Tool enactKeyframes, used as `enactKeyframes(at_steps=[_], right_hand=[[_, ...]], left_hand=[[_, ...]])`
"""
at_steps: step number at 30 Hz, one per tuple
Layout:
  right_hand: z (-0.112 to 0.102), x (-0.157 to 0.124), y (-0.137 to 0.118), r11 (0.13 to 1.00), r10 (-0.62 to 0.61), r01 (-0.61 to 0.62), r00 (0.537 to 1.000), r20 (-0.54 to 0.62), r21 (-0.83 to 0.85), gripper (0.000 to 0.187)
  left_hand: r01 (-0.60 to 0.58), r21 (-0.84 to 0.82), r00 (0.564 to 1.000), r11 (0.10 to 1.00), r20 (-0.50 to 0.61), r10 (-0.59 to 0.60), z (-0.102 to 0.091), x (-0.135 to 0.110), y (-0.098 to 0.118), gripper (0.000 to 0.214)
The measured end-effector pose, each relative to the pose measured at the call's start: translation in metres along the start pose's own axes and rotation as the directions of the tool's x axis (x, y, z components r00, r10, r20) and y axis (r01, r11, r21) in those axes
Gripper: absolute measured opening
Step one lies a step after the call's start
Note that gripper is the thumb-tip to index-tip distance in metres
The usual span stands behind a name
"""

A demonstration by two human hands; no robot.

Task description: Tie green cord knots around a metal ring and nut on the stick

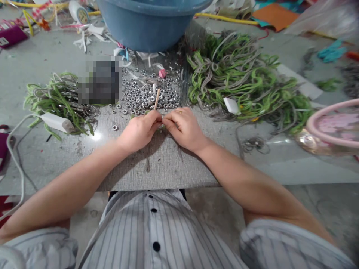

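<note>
My left hand (139, 130) and my right hand (183, 126) meet fingertip to fingertip over a grey board (157, 164). Both are closed in a pinch. A thin wooden stick (156, 99) rises from the fingers of my left hand. Something small and green shows between the two hands; I cannot make out which hand grips it. Just beyond the fingers lies a heap of small metal nuts (146, 95). One loose nut (114, 127) lies left of my left hand.
A big pile of green and grey cords (241, 78) lies at the right, a smaller one (56, 99) at the left. A blue basin (151, 22) stands behind the nuts. A white charger with its cable (56, 122) is at left, a pink-rimmed basket (333, 127) at right.
</note>
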State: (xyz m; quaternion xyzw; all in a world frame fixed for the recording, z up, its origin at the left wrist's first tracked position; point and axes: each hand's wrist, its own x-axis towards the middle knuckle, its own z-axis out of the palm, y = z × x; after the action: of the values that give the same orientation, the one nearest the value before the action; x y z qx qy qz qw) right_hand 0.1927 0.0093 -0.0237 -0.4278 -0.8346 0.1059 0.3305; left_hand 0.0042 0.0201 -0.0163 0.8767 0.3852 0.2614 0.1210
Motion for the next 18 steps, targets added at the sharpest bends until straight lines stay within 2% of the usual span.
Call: enactKeyframes(at_steps=[4, 7, 14, 18], right_hand=[[0.0004, -0.0006, -0.0001, 0.998, -0.038, 0.038, 0.999, 0.006, -0.047, 0.037], [0.0014, -0.0009, 0.0012, 0.995, -0.067, 0.068, 0.998, 0.008, -0.077, 0.038], [0.0030, -0.0010, 0.0034, 0.989, -0.078, 0.084, 0.996, 0.049, -0.125, 0.038], [0.0029, -0.0008, 0.0040, 0.990, -0.085, 0.092, 0.994, 0.071, -0.105, 0.037]], left_hand=[[-0.160, 0.072, 0.978, 0.985, -0.127, 0.168, 0.0037, -0.0058, -0.0069, 0.022], [-0.209, 0.106, 0.963, 0.972, -0.152, 0.224, 0.0042, -0.0078, -0.0098, 0.026], [-0.191, 0.162, 0.971, 0.968, -0.111, 0.210, 0.0050, -0.0090, -0.0114, 0.033], [-0.179, 0.174, 0.975, 0.968, -0.100, 0.198, 0.0038, -0.0101, -0.0110, 0.029]])
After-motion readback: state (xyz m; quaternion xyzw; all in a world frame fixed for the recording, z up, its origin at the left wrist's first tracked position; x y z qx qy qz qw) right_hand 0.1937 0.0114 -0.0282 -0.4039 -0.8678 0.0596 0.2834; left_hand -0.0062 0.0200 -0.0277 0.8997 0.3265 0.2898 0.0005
